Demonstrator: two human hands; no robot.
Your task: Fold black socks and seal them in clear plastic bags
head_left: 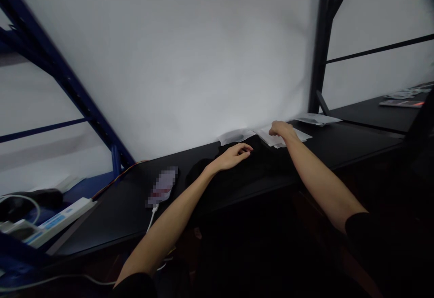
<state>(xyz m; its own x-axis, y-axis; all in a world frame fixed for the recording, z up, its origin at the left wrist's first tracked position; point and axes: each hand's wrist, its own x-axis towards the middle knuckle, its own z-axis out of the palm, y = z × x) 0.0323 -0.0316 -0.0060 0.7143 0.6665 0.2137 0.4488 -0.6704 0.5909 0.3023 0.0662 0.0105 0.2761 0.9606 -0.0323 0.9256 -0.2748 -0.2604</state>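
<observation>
My left hand [233,156] rests over a dark, crumpled cloth-like thing [205,171] on the black shelf. Its thumb and fingers are loosely bent and apart, with nothing visible in them. Further right, my right hand [282,129] is closed, with its fingers curled down over flat white packets or sheets [271,139]. Whatever lies between those fingers is hidden. Behind my left hand, a thin translucent white bag [235,136] lies against the wall. The cloth's outline merges with the dark surface, so its full shape is unclear.
A phone [163,185] with a white cable lies on the shelf [125,203] at left. Beyond it are a white power strip [64,221] and blue rack post [68,81]. Another white bag [317,119] sits at right, by a dark upright post [320,49].
</observation>
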